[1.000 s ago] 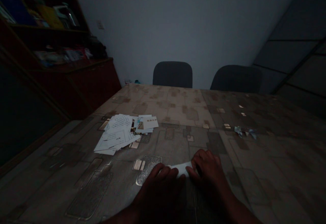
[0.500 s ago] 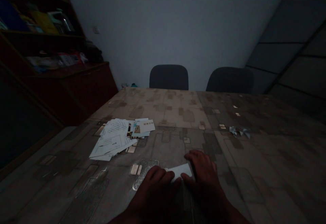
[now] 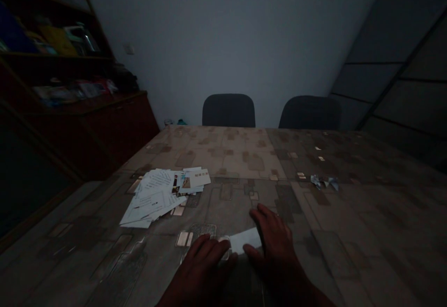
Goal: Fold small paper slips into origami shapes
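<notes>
You face a pale wall [image 3: 230, 32] that fills the upper centre of the frame, in dim light. Your table [image 3: 230, 151], under a patterned cloth, spans the lower half. A dark red cabinet [image 3: 115, 125] stands at the left, its shelves loaded in the upper left. Two chairs [image 3: 228, 110] show their backs beyond the table's far edge, one at centre, one right of centre. A pile of papers [image 3: 150, 202] lies fanned out left of centre; you can see print on several sheets and picture patches at its right end.

Your right hand [image 3: 275, 242], at lower centre-right, is half open: the fingers reach past the right end of the slip and the thumb lies on its face. Your left hand [image 3: 206, 260], at lower centre, has its fingers loosely bent, thumb tip at the slip's near left corner; whether it grips the slip, I cannot tell. The slip [image 3: 246, 238], white and flat-looking, sits at bottom centre between your hands, tilted up toward the right. A crumpled scrap [image 3: 324, 182] lies on the table right of centre, well apart from you.
</notes>
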A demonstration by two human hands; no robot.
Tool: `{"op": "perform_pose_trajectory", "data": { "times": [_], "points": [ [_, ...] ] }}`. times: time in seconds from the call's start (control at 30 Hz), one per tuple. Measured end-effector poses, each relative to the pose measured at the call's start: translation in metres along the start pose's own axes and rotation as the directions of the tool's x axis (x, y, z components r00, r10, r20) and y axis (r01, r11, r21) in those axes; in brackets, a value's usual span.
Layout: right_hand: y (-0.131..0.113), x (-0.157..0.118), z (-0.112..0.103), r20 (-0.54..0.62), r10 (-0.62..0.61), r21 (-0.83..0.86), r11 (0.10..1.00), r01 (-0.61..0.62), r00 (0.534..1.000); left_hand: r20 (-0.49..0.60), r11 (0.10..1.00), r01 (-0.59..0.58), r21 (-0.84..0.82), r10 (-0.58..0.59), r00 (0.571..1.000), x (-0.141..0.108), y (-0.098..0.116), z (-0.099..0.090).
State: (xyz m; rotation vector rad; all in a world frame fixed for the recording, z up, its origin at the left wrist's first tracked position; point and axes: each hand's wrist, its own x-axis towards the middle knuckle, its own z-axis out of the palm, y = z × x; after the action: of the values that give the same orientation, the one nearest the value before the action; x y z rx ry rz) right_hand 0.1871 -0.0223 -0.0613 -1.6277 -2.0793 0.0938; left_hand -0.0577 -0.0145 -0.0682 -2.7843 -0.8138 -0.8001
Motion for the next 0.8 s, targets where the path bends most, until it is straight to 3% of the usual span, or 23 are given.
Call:
{"op": "perform_pose_trajectory", "data": {
  "times": [0.1, 0.2, 0.37, 0.53, 0.63, 0.8],
  "points": [
    [-0.004, -0.001, 0.004, -0.035, -0.063, -0.013, 0.998, 0.062, 0.997, -0.048, 1.0, -0.008, 0.015, 0.008, 0.999, 0.001, 0.0, 0.004],
    [-0.003, 0.0, 0.0, -0.025, 0.009, -0.006, 1.0, -0.009, 1.0, -0.075, 1.0, 0.005, 0.013, -0.004, 0.997, 0.002, 0.0, 0.003],
    [0.01, 0.0, -0.009, 0.003, 0.128, 0.004, 0.992, -0.128, 0.992, -0.006, 0.999, 0.027, -0.038, -0.027, 1.0, 0.002, 0.0, -0.003],
    [0.02, 0.001, -0.014, 0.065, 0.129, 0.024, 0.991, -0.13, 0.99, -0.03, 0.997, 0.042, -0.06, -0.044, 0.999, 0.002, -0.003, -0.006],
    [0.021, 0.004, -0.019, 0.125, 0.079, 0.078, 0.993, -0.089, 0.989, 0.025, 0.988, 0.079, -0.133, -0.076, 0.997, 0.011, -0.004, -0.014],
    [0.012, 0.01, -0.028, 0.104, 0.118, 0.115, 0.985, -0.13, 0.988, 0.191, 0.913, 0.209, -0.35, -0.149, 0.97, 0.045, -0.005, -0.037]
  ]
}}
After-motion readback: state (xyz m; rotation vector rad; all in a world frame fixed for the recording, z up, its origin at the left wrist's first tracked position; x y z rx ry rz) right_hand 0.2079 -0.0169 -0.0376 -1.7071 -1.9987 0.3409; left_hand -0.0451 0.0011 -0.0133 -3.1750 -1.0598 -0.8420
